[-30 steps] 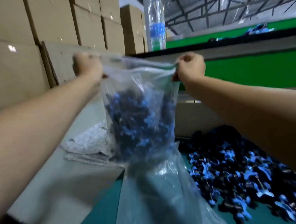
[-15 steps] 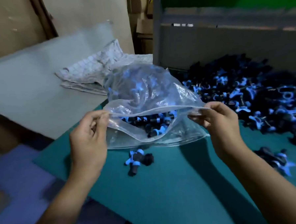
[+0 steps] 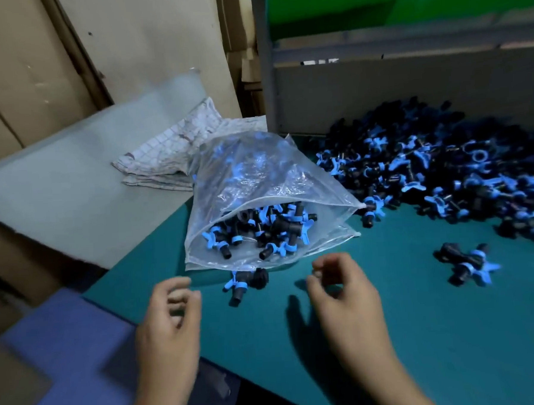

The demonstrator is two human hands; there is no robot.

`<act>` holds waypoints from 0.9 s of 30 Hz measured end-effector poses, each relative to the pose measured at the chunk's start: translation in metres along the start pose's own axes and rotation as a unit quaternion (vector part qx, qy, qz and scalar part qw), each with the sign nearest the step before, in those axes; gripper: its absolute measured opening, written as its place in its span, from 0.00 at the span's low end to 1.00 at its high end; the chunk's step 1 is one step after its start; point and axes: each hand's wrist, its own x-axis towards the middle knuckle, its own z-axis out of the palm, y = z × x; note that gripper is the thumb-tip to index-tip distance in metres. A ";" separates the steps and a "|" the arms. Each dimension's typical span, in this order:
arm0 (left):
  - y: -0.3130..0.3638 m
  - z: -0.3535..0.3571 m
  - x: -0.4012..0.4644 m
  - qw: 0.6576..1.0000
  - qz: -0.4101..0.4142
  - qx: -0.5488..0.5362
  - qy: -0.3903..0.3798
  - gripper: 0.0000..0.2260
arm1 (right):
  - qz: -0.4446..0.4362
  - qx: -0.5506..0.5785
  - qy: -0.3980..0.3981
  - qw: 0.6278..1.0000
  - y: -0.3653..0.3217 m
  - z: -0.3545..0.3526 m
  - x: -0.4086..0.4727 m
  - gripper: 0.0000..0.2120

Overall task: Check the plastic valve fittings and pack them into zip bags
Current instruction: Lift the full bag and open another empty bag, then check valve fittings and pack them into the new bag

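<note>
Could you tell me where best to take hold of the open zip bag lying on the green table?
Probably pinch the zip bag at the two corners of its open mouth, coming from the near side: the mouth faces the hands, and lifting there should tip the valve fittings back inside.

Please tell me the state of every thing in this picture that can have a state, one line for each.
Clear plastic zip bag: lying on its side, mouth open, part-filled with fittings.
Single black-and-blue valve fitting: loose on the table, at the bag's mouth.
Large pile of black-and-blue fittings: unpacked.
Checked white cloth: crumpled.
Left hand: empty, fingers loosely curled.
Right hand: empty, fingers loosely curled.
</note>
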 end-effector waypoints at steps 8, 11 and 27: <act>0.036 0.047 -0.008 0.921 0.086 0.362 -0.119 0.21 | -0.050 -0.104 -0.065 0.991 0.004 0.002 -0.042 0.11; 0.040 0.056 -0.019 0.900 0.164 0.369 -0.165 0.14 | -0.013 -0.071 -0.002 0.997 0.014 -0.039 -0.052 0.10; 0.069 0.088 0.035 0.945 -0.220 -0.143 -0.195 0.18 | 0.092 0.041 0.152 0.983 0.051 -0.155 -0.072 0.14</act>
